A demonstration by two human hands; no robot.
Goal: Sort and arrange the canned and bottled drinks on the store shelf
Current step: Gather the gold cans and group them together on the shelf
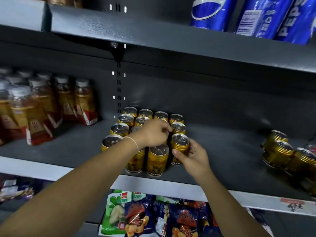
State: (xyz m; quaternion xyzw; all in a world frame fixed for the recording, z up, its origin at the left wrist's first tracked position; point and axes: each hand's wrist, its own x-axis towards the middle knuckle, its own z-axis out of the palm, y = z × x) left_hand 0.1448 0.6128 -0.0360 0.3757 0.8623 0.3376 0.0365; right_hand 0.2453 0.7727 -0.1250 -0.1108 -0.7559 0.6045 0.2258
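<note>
Nearest the camera there are snack packs (136,218) on the lower level, nothing to do with this job. The shelf (222,147) above them is where the drinks are.

The right hand (195,156) is wrapped round a gold can (180,144) at the front right corner of the block (119,129). The thumb is on the near side and the fingers are round the far side. The can is upright and right up against its neighbours. I can't tell if its base is down on the shelf or just off it. My guess is it's being slotted in as the next one in the right-hand column.

The left hand (153,134) reaches over the middle of the block with its fingers curled down over the tops. It's probably steadying the neighbours so they don't get knocked, but the hand hides what's under it. So I honestly can't tell if it's gripping one.

The block itself is in tight rows, four across, running back to the rear wall. That packs them close and makes a tidy front.

Well apart on the right there's a heap of loose cans (280,151) of the same kind, some tilted. I'd say that's the pile waiting to be moved. Back left are the bottles (83,101), leaning a bit, so they likely need straightening too. Up top are the Pepsi bottles (208,12).
</note>
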